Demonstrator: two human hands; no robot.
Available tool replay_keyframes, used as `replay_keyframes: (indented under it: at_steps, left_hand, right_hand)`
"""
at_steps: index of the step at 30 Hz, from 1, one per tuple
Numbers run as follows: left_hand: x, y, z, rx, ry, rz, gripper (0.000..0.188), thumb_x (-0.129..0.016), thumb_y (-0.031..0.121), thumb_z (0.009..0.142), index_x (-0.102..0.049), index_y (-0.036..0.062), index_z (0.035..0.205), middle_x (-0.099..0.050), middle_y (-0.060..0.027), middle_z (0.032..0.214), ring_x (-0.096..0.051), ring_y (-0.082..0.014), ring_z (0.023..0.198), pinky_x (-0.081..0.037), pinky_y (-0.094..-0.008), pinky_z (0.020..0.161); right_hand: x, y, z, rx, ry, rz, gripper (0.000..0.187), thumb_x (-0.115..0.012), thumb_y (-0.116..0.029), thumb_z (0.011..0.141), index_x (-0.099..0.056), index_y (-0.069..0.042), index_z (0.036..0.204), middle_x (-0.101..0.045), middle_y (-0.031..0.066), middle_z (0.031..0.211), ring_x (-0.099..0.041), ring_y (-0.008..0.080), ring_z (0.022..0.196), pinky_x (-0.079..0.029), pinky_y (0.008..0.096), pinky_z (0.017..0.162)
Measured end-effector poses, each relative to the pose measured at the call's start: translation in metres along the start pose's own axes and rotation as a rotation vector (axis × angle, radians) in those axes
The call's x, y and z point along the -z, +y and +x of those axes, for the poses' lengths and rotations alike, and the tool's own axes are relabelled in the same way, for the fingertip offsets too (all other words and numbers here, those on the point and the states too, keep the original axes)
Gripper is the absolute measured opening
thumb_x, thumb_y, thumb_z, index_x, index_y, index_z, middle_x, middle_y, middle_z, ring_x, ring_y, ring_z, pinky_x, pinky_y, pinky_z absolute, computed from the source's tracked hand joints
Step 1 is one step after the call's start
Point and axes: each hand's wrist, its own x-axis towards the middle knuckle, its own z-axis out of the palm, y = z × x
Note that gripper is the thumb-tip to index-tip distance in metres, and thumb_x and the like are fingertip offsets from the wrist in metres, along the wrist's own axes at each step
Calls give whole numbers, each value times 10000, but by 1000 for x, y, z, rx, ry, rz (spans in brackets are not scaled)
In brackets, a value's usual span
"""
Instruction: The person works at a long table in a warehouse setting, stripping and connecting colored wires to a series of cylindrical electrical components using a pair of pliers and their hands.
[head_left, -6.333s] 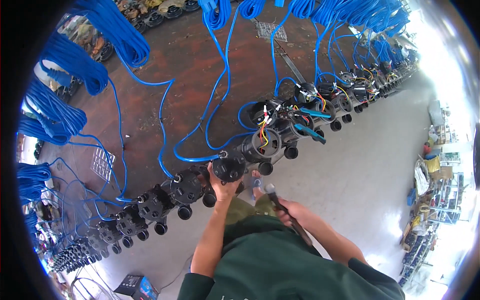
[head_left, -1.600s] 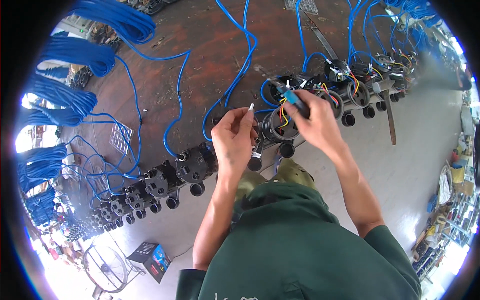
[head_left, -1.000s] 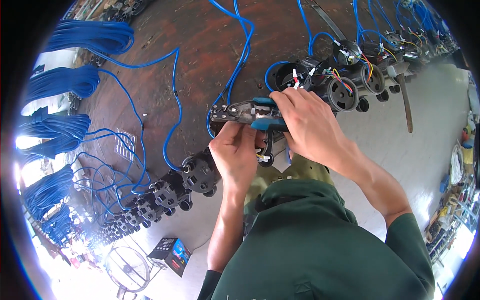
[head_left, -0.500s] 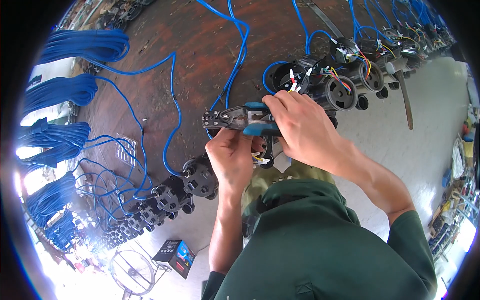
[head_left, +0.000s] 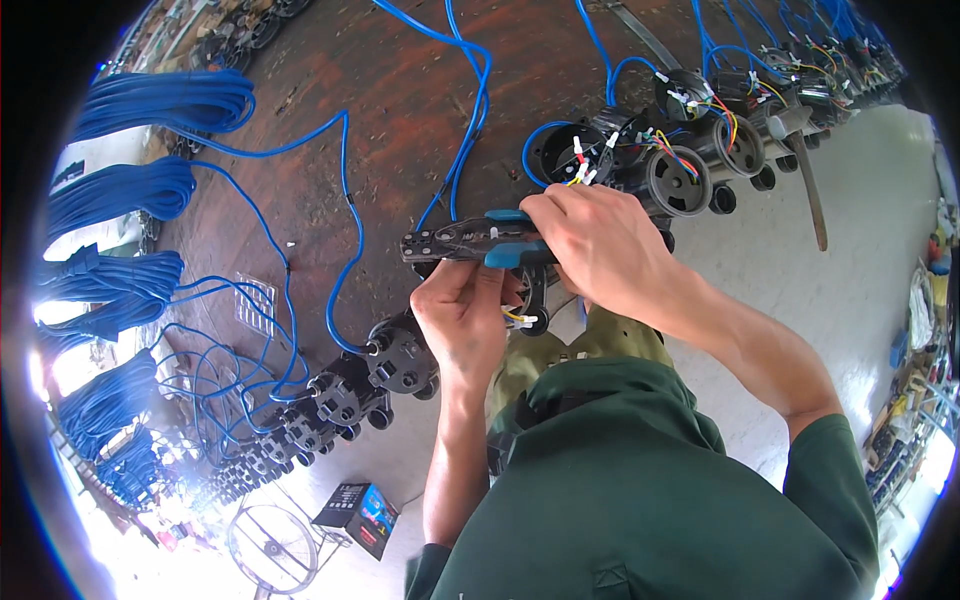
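My right hand [head_left: 605,240] is wrapped round the blue handles of a crimping tool [head_left: 470,243], whose dark metal head points left. Close under that head is my left hand [head_left: 462,310], its fingers pinched together; what lies between them is hidden, though it may be a wire end. Below the tool, a black cylindrical housing, partly covered by my hands, has yellow wires with white connectors [head_left: 522,320] sticking out. Just beyond my right hand, red, white and yellow leads [head_left: 583,165] rise from an open black housing [head_left: 560,150].
Open cylinders with coloured wires [head_left: 683,180] line the table edge at right, where a hammer [head_left: 800,140] lies. Capped black cylinders [head_left: 395,360] run down to the left. Blue cable coils [head_left: 165,100] sit on the far left. A box [head_left: 357,518] stands by a wheel [head_left: 272,548] below.
The handles of the crimping tool have come closer together as my right hand squeezes. My left hand has stayed almost in place under the tool's head.
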Motion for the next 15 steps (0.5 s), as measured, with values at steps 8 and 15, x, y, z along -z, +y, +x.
replay_keyframes:
  at_steps: [8,15]
  left_hand:
    - [-6,-2,2,-60,45,119,127,-659,2,1002,-710,-95,938,-671,-70,739,-600,-95,584,-476,-241,538]
    - [-2,-7,4,-106,1,147,103,-674,-12,971,-731,-90,936,-689,-61,736,-600,-91,576,-467,-243,525]
  right_hand:
    - [-15,20,12,-48,-182,104,226,-747,-228,809,-669,-51,926,-735,143,836,-732,363,778,-596,474,680]
    - [-20,19,7,-127,-218,270,250,-748,-223,781,-652,-37,917,-681,210,717,-690,440,741,-554,538,681]
